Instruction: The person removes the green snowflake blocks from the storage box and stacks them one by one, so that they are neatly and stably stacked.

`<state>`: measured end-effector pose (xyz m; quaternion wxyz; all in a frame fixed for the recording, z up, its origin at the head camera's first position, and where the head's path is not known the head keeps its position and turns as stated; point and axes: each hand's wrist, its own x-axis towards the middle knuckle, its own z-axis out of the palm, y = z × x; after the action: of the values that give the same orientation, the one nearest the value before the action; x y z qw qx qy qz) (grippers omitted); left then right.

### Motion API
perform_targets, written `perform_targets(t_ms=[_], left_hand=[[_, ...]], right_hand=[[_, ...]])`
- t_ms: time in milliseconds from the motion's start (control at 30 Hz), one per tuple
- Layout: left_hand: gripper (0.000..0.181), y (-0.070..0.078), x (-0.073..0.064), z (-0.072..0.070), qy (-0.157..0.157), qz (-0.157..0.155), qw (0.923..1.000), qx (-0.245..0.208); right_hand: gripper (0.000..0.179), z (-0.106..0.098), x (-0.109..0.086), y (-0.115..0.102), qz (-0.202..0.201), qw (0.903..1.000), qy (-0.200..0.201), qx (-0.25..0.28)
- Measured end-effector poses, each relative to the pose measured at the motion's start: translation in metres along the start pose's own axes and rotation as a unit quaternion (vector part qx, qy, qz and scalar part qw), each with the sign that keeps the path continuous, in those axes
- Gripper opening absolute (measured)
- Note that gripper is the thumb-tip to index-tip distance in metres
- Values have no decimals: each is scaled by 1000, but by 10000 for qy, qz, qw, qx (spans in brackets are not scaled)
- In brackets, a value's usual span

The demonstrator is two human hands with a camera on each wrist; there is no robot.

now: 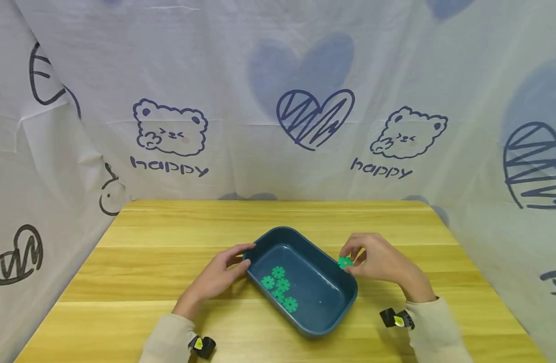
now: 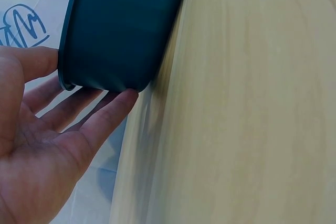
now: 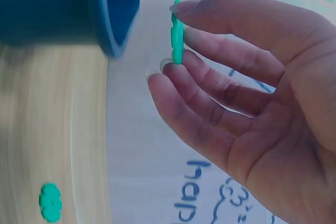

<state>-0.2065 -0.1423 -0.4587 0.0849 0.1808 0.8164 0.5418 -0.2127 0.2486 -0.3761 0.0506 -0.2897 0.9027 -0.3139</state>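
A dark blue plastic bin (image 1: 325, 295) stands at an angle on the table. Several green snowflake building discs (image 1: 283, 285) with notched rims lie inside along its left side. My left hand (image 1: 219, 272) is at the bin's left corner. In the left wrist view, thumb and fairly straight fingers (image 2: 110, 114) touch the rim and outer wall of the bin (image 2: 123, 30). My right hand (image 1: 377, 257) pinches one green snowflake building disc (image 1: 345, 262) at the bin's right rim. The right wrist view shows this disc (image 3: 177, 35) edge-on between thumb and fingertips.
Another green disc (image 3: 51, 203) lies on the table in the right wrist view; I cannot make it out in the head view. The wooden table (image 1: 169, 227) is bounded at the back and sides by white printed cloth (image 1: 241, 151).
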Motion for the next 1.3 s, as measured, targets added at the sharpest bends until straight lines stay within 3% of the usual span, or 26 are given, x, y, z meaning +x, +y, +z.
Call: perform_targets(t_ms=[633,1300], left_hand=[[46,1,1,1,-31,46,9999,113],[46,1,1,-2,-94,35,9999,-6]], right_hand=[[17,-6,-14,44,491,9969,506,-343],[19,2,-15,86,1088,9904,575,-635]])
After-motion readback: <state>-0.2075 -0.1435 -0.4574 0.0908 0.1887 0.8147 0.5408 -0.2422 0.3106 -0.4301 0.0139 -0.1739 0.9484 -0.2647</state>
